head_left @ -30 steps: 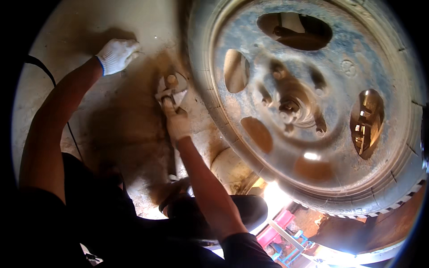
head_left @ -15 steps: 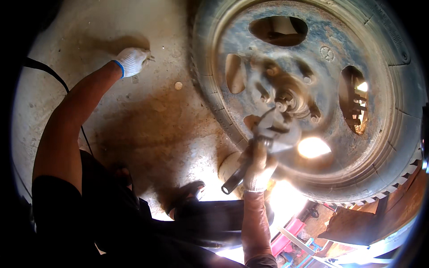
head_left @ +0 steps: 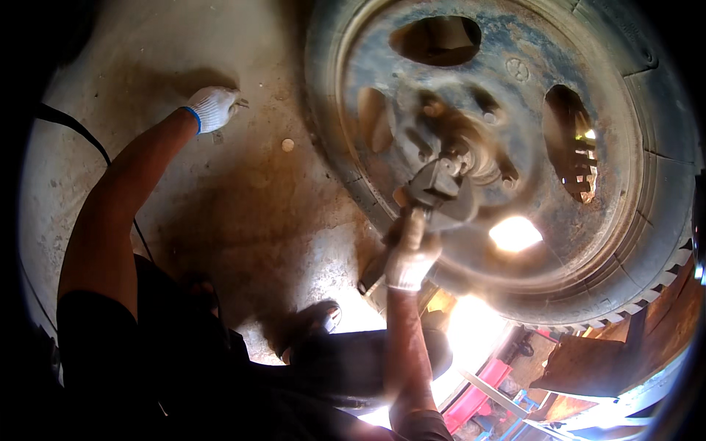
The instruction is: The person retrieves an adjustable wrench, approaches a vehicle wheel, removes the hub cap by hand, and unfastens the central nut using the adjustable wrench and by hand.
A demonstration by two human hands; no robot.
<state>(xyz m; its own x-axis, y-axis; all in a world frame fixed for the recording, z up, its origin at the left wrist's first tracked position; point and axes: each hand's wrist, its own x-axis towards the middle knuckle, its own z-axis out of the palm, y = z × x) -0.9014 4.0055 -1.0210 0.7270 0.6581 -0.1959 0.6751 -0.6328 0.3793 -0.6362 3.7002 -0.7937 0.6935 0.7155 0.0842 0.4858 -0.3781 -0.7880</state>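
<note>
Over the concrete floor on the left, my left hand point(head_left: 214, 109) in a white knit glove with a blue cuff is closed. A small thin thing pokes out past its fingertips, too small to name. My right hand point(head_left: 413, 259), also gloved, grips a wrench-like metal tool point(head_left: 435, 187) with a jawed head and a dark tube-like handle. The tool's head is at the hub point(head_left: 456, 158) of a large wheel point(head_left: 515, 110), blurred; whether it touches is unclear. Several studs stand around the hub. The wheel's rim is worn and blue-grey inside a black tyre point(head_left: 654, 169).
A black cable point(head_left: 77, 126) runs down along the left. My sandalled foot point(head_left: 329, 317) is on the floor below. Pink-red and blue items point(head_left: 482, 389) and a brown sheet point(head_left: 588, 364) lie at lower right, beside bright light. A small round disc point(head_left: 287, 145) lies on the floor.
My right hand and the tool have moved up and slightly left. The wheel sits a little higher and further left in view. My left hand has hardly moved.
</note>
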